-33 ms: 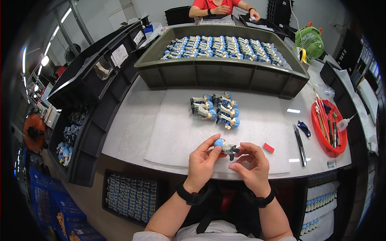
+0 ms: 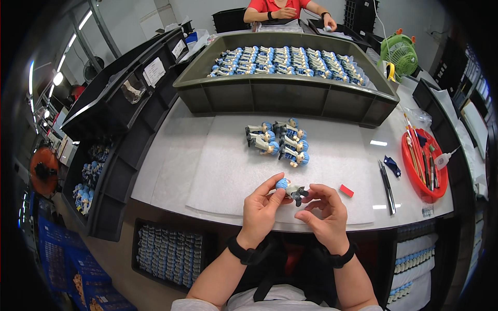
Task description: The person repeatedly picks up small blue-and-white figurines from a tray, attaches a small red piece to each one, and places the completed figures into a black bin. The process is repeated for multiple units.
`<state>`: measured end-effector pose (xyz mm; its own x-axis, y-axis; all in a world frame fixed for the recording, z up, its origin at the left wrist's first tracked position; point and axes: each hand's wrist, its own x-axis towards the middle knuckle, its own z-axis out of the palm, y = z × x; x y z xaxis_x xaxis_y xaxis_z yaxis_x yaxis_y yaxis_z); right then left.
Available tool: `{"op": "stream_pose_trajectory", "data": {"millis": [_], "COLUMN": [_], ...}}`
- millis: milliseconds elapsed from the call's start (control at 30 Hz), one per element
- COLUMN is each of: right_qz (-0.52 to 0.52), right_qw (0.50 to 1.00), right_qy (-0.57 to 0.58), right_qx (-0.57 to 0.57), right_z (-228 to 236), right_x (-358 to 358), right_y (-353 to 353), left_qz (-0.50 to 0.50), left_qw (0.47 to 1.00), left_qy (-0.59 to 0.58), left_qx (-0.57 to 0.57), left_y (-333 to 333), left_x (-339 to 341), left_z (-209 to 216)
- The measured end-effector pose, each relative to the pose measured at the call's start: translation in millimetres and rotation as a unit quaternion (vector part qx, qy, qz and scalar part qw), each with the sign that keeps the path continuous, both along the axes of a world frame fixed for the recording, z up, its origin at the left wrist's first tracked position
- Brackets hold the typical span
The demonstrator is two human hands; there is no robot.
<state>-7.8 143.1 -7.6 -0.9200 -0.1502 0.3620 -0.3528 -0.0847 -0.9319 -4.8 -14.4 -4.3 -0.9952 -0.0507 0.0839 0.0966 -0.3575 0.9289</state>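
My left hand (image 2: 262, 210) grips a small toy figurine (image 2: 293, 191) with light-blue hair and a pale body between thumb and fingers. The figurine lies on its side, its dark boots pointing right. Beside the boots, my right hand (image 2: 327, 213) has its thumb and fingers apart and curled; whether a fingertip touches a boot is hard to tell. Beyond my hands, a cluster of similar figurines (image 2: 294, 145) lies in two groups on the white foam mat (image 2: 223, 155). A red block (image 2: 347, 191) rests to the right of my right hand.
A large grey bin (image 2: 290, 96) full of figurines stands at the back. On the right are tweezers (image 2: 387, 189), a red basket (image 2: 440, 192) of brushes and a green fan (image 2: 399, 56). Black crates (image 2: 116, 155) line the left. Across the table sits a co-worker in red (image 2: 280, 6).
The co-worker's hand at the back right has shifted slightly. My hands and the figurine look almost unmoved.
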Motion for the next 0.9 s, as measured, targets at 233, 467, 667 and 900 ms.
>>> {"op": "stream_pose_trajectory", "data": {"millis": [233, 467, 667, 900], "right_qz": [-0.006, 0.004, 0.015, 0.005], "right_qw": [1.0, 0.998, 0.998, 0.998], "right_qy": [-0.003, -0.052, -0.06, -0.055], "right_qx": [0.017, -0.023, -0.017, 0.002], "right_z": [-1.8, 4.3, 6.7, 5.6], "right_x": [-0.7, 1.4, 1.9, 4.2], "right_y": [-1.3, 0.7, 2.6, -0.7], "left_qz": [-0.021, -0.022, -0.024, -0.019], "left_qw": [0.999, 0.999, 0.999, 0.999], "left_qy": [-0.033, 0.009, 0.036, 0.047], "left_qx": [0.017, 0.026, 0.015, 0.009], "left_y": [-2.7, -2.2, -1.3, -4.7], "left_x": [-0.5, 0.5, 1.9, 5.6], "left_z": [-3.6, 0.9, -1.0, 1.0]}}
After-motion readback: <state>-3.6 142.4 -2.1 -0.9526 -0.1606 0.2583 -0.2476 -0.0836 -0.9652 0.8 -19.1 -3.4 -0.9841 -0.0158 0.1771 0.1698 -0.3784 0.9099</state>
